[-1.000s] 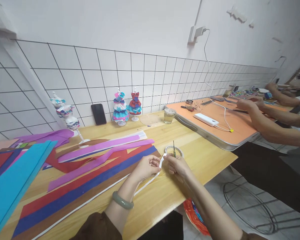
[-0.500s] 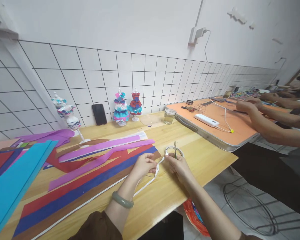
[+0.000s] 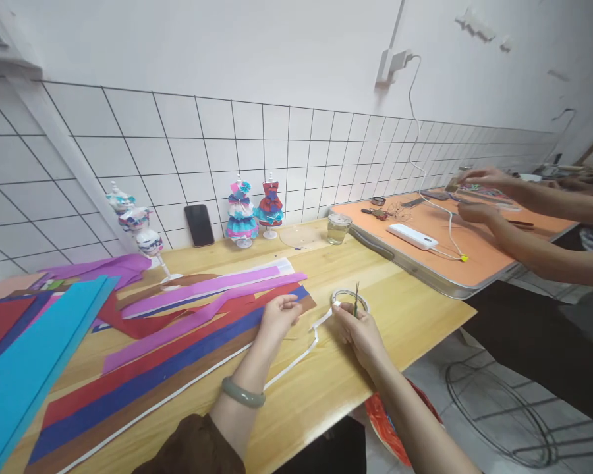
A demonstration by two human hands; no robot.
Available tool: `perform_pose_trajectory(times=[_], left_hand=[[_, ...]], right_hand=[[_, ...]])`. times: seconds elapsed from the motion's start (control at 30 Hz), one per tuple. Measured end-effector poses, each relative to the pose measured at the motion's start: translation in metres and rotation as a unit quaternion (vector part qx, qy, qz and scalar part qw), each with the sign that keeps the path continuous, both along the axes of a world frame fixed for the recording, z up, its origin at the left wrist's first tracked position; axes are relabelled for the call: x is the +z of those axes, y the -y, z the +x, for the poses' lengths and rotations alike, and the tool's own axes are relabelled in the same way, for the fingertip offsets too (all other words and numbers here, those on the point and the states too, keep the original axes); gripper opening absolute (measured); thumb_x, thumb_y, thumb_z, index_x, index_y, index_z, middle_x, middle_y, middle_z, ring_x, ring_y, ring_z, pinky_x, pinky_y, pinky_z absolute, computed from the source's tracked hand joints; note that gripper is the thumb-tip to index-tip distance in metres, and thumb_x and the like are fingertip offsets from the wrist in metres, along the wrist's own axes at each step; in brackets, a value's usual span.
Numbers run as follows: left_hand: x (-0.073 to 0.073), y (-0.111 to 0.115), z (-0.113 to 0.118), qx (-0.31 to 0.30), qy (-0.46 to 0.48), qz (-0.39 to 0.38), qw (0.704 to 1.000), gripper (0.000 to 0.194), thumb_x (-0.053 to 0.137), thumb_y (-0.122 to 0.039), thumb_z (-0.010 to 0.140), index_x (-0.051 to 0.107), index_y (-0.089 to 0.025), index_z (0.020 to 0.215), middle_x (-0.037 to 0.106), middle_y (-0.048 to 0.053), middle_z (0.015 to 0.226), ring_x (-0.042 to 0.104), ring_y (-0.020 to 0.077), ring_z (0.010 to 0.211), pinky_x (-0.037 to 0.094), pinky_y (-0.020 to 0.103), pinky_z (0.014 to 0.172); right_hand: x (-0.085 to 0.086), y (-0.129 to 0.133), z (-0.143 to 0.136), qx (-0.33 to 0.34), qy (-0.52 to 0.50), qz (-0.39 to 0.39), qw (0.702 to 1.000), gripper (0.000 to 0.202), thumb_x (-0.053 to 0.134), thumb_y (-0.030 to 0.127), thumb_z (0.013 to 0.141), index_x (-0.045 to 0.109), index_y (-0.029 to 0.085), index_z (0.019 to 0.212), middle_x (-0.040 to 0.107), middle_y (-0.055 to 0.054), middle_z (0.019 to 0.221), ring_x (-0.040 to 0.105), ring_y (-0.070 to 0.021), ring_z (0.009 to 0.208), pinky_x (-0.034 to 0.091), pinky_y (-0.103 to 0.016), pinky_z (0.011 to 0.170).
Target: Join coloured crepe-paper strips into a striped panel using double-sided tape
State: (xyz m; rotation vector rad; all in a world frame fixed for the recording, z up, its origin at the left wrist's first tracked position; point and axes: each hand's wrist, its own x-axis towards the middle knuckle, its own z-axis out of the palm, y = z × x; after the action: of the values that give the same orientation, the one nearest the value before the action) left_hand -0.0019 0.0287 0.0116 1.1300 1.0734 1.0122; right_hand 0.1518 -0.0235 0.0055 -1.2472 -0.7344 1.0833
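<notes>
My right hand is closed, pinching the end of a narrow white tape strip. Small scissors are also in it, their thin blades pointing up. From the fingers the strip sags with a kink and runs back under my left forearm. Just behind my right hand a tape roll lies on the table, partly covered. My left hand hovers over the ends of the blue strip and brown strip, fingers loosely bent and apart, nothing visible in them.
Red, purple and turquoise strips spread across the left. Along the wall stand a phone, small dress stands and a glass jar. An orange table adjoins at right, with a power bank and another person's hands.
My left hand has let go of the white strip and drawn slightly back to the left. The strip now hangs from my right hand. The other person's hand has reached out farther.
</notes>
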Motion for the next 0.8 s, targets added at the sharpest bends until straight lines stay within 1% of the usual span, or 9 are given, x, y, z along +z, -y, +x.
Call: perform_pose_trajectory(times=[0.1, 0.23, 0.3, 0.43, 0.5, 0.53, 0.6, 0.67, 0.8], left_hand=[[0.001, 0.006, 0.008, -0.050, -0.052, 0.065, 0.995, 0.019, 0.068, -0.022, 0.062, 0.067, -0.014, 0.079, 0.065, 0.006, 0.079, 0.058, 0.0163, 0.075, 0.044, 0.026, 0.069], [0.003, 0.011, 0.015, -0.096, -0.110, 0.127, 0.981, 0.007, 0.065, -0.024, 0.063, 0.068, -0.017, 0.063, 0.064, 0.003, 0.067, 0.054, 0.0166, 0.068, 0.039, 0.026, 0.066], [0.004, 0.011, 0.015, -0.109, -0.127, 0.139, 0.976, 0.010, 0.061, -0.024, 0.065, 0.067, -0.017, 0.060, 0.062, 0.001, 0.063, 0.052, 0.0158, 0.065, 0.037, 0.025, 0.063], [0.001, 0.008, 0.014, -0.125, -0.139, 0.138, 0.973, 0.015, 0.057, -0.026, 0.067, 0.067, -0.015, 0.062, 0.060, -0.001, 0.059, 0.049, 0.0133, 0.059, 0.035, 0.023, 0.058], [-0.002, 0.008, 0.013, -0.126, -0.140, 0.132, 0.973, 0.015, 0.057, -0.026, 0.066, 0.067, -0.015, 0.062, 0.058, -0.001, 0.057, 0.047, 0.0120, 0.057, 0.034, 0.022, 0.057], [-0.003, 0.007, 0.012, -0.125, -0.140, 0.128, 0.974, 0.015, 0.056, -0.026, 0.066, 0.066, -0.015, 0.061, 0.057, -0.002, 0.056, 0.046, 0.0114, 0.056, 0.033, 0.022, 0.056], [-0.005, 0.007, 0.011, -0.126, -0.138, 0.119, 0.975, 0.015, 0.056, -0.026, 0.065, 0.065, -0.015, 0.059, 0.054, -0.003, 0.054, 0.044, 0.0105, 0.054, 0.032, 0.022, 0.055], [-0.006, 0.006, 0.011, -0.127, -0.134, 0.110, 0.977, 0.015, 0.057, -0.026, 0.064, 0.065, -0.015, 0.058, 0.052, -0.003, 0.052, 0.042, 0.0098, 0.053, 0.031, 0.021, 0.053], [-0.004, 0.006, 0.010, -0.129, -0.118, 0.084, 0.981, 0.015, 0.058, -0.027, 0.063, 0.064, -0.014, 0.057, 0.048, -0.004, 0.050, 0.037, 0.0082, 0.050, 0.028, 0.021, 0.051]], right_hand=[[-0.002, 0.000, 0.000, 0.009, 0.003, -0.002, 1.000, 0.030, 0.069, 0.042, 0.063, 0.053, 0.018, 0.072, 0.028, 0.011, 0.038, 0.023, -0.0045, 0.033, 0.019, -0.019, 0.033], [-0.003, -0.001, 0.001, 0.011, 0.001, -0.001, 1.000, 0.030, 0.069, 0.042, 0.063, 0.053, 0.018, 0.073, 0.029, 0.011, 0.038, 0.024, -0.0048, 0.033, 0.020, -0.019, 0.032], [-0.003, -0.003, 0.002, 0.017, 0.002, -0.003, 1.000, 0.029, 0.068, 0.041, 0.064, 0.053, 0.018, 0.073, 0.029, 0.011, 0.038, 0.023, -0.0047, 0.032, 0.020, -0.019, 0.032], [-0.002, -0.008, 0.005, 0.046, 0.015, -0.017, 0.999, 0.028, 0.066, 0.042, 0.065, 0.050, 0.019, 0.069, 0.029, 0.011, 0.036, 0.023, -0.0048, 0.031, 0.019, -0.019, 0.032], [0.000, -0.012, 0.009, 0.059, 0.064, -0.034, 0.996, 0.029, 0.064, 0.044, 0.065, 0.049, 0.020, 0.066, 0.029, 0.011, 0.035, 0.024, -0.0057, 0.030, 0.019, -0.020, 0.032], [0.000, -0.014, 0.011, 0.065, 0.113, -0.038, 0.991, 0.029, 0.063, 0.045, 0.065, 0.050, 0.020, 0.065, 0.030, 0.010, 0.035, 0.025, -0.0063, 0.030, 0.019, -0.021, 0.032], [0.003, -0.018, 0.016, 0.072, 0.229, -0.029, 0.970, 0.030, 0.059, 0.047, 0.067, 0.051, 0.019, 0.062, 0.031, 0.009, 0.037, 0.028, -0.0071, 0.033, 0.020, -0.022, 0.035], [0.005, -0.021, 0.019, 0.075, 0.314, -0.012, 0.946, 0.032, 0.058, 0.046, 0.068, 0.049, 0.018, 0.055, 0.032, 0.007, 0.041, 0.029, -0.0074, 0.038, 0.021, -0.022, 0.039], [0.006, -0.026, 0.022, 0.065, 0.355, -0.015, 0.933, 0.040, 0.060, 0.046, 0.066, 0.042, 0.018, 0.045, 0.030, 0.006, 0.041, 0.027, -0.0078, 0.042, 0.019, -0.023, 0.042]])
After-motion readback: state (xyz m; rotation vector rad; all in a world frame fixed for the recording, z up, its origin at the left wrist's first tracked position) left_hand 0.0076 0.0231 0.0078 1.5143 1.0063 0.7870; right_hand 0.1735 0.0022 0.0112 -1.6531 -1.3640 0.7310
